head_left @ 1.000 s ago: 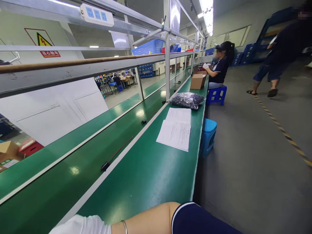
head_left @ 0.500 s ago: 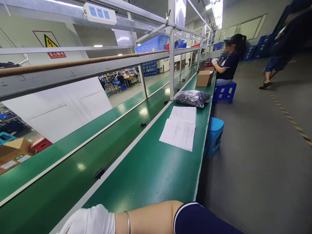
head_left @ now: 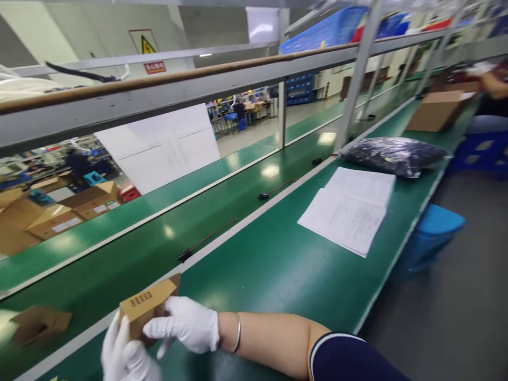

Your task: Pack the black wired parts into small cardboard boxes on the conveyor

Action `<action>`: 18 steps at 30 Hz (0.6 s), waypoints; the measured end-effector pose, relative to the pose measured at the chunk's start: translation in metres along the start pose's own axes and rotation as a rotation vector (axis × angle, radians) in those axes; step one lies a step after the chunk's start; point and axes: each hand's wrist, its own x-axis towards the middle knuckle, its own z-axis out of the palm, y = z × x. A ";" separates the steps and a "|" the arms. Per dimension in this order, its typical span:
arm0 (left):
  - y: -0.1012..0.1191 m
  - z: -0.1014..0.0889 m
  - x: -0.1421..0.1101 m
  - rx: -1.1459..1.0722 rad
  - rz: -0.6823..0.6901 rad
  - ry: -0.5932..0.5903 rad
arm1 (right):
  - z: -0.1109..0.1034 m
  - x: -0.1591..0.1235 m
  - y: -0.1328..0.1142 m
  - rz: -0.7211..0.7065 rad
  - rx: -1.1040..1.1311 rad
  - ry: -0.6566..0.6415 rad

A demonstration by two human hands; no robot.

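Cardboard carton, small and brown with dark marks printed on its top, was held up between two white-gloved hands at the near end of the green tabletop, by the pale strip. Its left end was gripped by the fingers of the left hand, while its near right side was pinched by the right hand, above whose glove a silver bangle was worn. Beyond the carton, a black part with a thin red wire was seen beside the strip. Farther along, open papers were laid out, with a dark, shiny bag just behind them.
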 end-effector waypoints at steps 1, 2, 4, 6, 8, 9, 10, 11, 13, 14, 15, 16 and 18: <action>-0.004 0.002 -0.006 0.016 0.061 0.041 | -0.001 -0.001 -0.001 0.021 -0.009 0.008; -0.008 0.004 -0.012 0.022 0.100 0.052 | -0.003 -0.003 -0.002 0.046 -0.039 0.026; -0.018 0.007 -0.023 0.006 0.053 -0.026 | -0.009 -0.003 -0.005 0.102 -0.150 0.050; -0.028 0.008 -0.029 -0.021 -0.112 -0.144 | -0.014 -0.003 -0.010 0.157 -0.336 0.052; -0.037 0.007 -0.030 -0.008 -0.251 -0.258 | -0.019 -0.002 -0.017 0.148 -0.608 0.051; -0.040 0.006 -0.030 0.013 -0.296 -0.305 | -0.020 -0.001 -0.021 0.113 -0.780 0.040; -0.041 0.006 -0.029 0.024 -0.331 -0.342 | -0.022 -0.001 -0.025 0.067 -0.970 0.019; -0.042 0.005 -0.028 0.011 -0.357 -0.362 | -0.022 -0.002 -0.029 0.022 -1.161 -0.010; -0.040 0.006 -0.025 -0.104 -0.406 -0.359 | -0.021 -0.004 -0.034 -0.043 -1.480 -0.091; -0.038 0.006 -0.024 -0.186 -0.434 -0.351 | -0.019 -0.005 -0.034 -0.061 -1.586 -0.136; -0.037 0.007 -0.023 -0.264 -0.462 -0.341 | -0.016 -0.007 -0.033 -0.077 -1.660 -0.176; -0.036 0.007 -0.022 -0.327 -0.487 -0.328 | -0.014 -0.008 -0.031 -0.095 -1.713 -0.209; -0.037 0.008 -0.021 -0.376 -0.500 -0.301 | -0.008 -0.008 -0.025 -0.130 -1.788 -0.253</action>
